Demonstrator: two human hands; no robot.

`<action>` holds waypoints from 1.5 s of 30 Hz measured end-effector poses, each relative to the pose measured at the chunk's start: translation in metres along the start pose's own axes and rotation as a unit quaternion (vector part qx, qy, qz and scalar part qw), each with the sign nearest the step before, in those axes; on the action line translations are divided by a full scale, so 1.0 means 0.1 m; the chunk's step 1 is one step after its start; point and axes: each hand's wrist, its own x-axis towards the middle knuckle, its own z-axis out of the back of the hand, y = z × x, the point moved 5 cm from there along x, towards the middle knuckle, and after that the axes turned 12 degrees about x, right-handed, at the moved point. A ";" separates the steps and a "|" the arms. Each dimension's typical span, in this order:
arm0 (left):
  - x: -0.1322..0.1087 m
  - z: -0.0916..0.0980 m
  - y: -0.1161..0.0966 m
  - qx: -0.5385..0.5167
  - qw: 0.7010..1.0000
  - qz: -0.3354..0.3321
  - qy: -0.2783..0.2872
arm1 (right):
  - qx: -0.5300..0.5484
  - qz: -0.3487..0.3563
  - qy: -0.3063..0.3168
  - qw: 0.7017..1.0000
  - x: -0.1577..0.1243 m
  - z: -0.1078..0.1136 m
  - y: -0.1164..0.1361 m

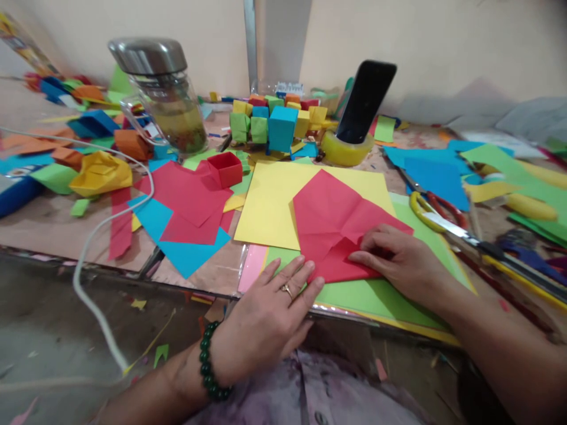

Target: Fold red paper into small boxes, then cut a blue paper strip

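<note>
A creased red sheet of paper (pixel 341 206) lies on yellow paper (pixel 268 206) and green paper (pixel 381 301) at the table's front edge. Its near edge is partly folded over. My left hand (pixel 279 307), with a ring and a green bead bracelet (pixel 208 363), rests flat with fingers stretched, fingertips on the near left corner of the red sheet. On the near right side, my right hand (pixel 398 262) pinches a folded flap of that sheet between thumb and curled fingers.
Scissors (pixel 436 215) and a yellow-and-black cutter (pixel 500 254) lie at right. Behind stand folded paper boxes (pixel 283 127), a phone (pixel 367 100) in a yellow tape roll (pixel 348 147), and a glass mug (pixel 177 115). A white cable (pixel 88 248) crosses the left side. Red paper pieces (pixel 186 200) lie left.
</note>
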 end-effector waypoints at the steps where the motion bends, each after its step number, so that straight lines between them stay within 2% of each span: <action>1: 0.00 0.00 0.00 0.000 1.000 -0.002 -0.001 | 0.001 0.001 0.000 1.000 0.00 0.00 0.00; 28: 0.05 0.06 0.01 -0.029 0.999 0.021 -0.007 | -0.014 -0.011 0.016 1.000 0.00 -0.01 -0.01; 45: 0.06 0.05 0.01 -0.020 0.999 0.030 -0.018 | -0.034 -0.034 -0.005 0.999 0.04 -0.04 -0.03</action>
